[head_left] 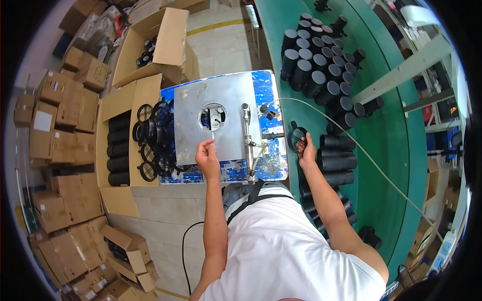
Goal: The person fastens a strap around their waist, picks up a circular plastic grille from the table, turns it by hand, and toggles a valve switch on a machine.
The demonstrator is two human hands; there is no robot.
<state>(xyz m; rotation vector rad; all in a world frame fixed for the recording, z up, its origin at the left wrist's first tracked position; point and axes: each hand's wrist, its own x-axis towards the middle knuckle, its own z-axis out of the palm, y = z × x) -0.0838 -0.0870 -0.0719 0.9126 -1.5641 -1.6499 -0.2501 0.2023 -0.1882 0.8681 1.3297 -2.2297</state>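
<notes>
My right hand [308, 153] grips a black ring with a mesh face [296, 138] at the right side of the blue-edged table. In front of me, my left hand [207, 155] is closed, fingertips together, just below the round opening [213, 117] in a metal plate [192, 100]. A thin light strip runs from the opening to those fingertips; what they hold cannot be made out. Metal fittings show inside the opening. Beside it a metal cylinder with hose fittings [247, 128] lies on the plate's right side. More black mesh rings [148, 133] are heaped at the plate's left.
Many black cylinders [315, 83] stand on the green bench [371, 155] to the right, with others lying nearer me. An open carton [118, 95] of black cylinders is at the left. A pale hose [359, 145] arches over the bench. Stacked cartons [65, 95] line the far left.
</notes>
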